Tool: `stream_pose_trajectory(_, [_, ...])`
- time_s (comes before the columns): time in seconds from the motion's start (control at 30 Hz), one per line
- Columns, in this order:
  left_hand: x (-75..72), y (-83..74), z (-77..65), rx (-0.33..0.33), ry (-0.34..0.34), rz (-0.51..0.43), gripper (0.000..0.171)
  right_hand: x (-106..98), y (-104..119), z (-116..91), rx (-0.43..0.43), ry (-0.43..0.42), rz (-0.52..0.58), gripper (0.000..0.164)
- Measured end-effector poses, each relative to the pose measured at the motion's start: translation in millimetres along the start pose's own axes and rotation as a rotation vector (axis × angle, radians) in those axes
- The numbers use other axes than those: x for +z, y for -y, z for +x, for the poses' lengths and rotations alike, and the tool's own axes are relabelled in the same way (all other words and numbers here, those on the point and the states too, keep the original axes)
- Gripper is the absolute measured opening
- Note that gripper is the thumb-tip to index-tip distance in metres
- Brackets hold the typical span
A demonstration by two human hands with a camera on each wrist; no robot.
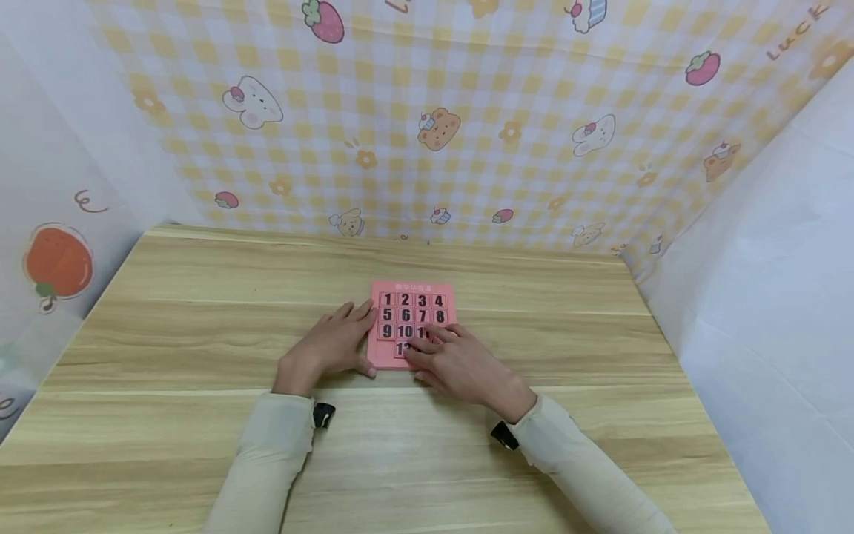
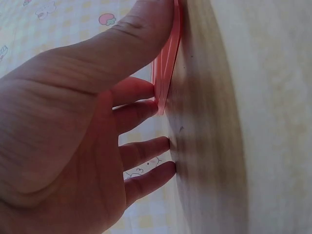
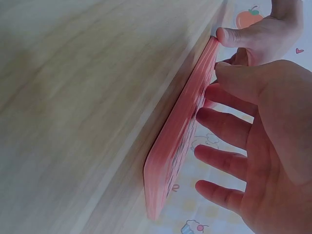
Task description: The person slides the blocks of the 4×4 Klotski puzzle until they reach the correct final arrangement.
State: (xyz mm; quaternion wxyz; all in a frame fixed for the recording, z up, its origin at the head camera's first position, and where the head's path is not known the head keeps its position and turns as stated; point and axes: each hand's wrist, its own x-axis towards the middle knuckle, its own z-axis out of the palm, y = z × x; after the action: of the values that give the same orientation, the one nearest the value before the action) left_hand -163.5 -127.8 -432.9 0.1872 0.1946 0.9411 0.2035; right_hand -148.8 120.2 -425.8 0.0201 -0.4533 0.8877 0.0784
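A pink sliding number puzzle (image 1: pixel 380 361) lies flat on the wooden table, its black-numbered tiles running in rows. Tiles 1 to 10 show plainly; the lower right ones are partly covered. A gap shows at the left of the bottom row, beside a partly covered tile. My left hand (image 1: pixel 331 343) holds the board's left side, thumb at the near left corner and a finger along the left edge; its outer fingertips are down by the table. Over the lower right tiles is my right hand (image 1: pixel 460 363), fingers extended with fingertips right at the tile faces.
The wooden table (image 1: pixel 534 311) stretches out on all sides of the puzzle. Behind it hangs a yellow checked cloth (image 1: pixel 400 178) with cartoon prints. White cloth walls (image 1: pixel 767 245) stand at left and right. Dark bands (image 1: pixel 505 435) sit at both wrists.
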Motion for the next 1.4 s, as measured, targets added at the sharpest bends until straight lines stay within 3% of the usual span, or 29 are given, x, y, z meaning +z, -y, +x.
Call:
stream_pose_trajectory(0.53, [1.6,-0.9,0.4,0.011,-0.003,0.015,0.105,-0.8,10.6,27.1,0.014,0.016,-0.076,0.048])
stream_pose_trajectory(1.4, [-0.3,0.1,-0.2,-0.004,0.027,0.026,0.101,-5.5,4.5,34.5,0.024,0.008,-0.091,0.041])
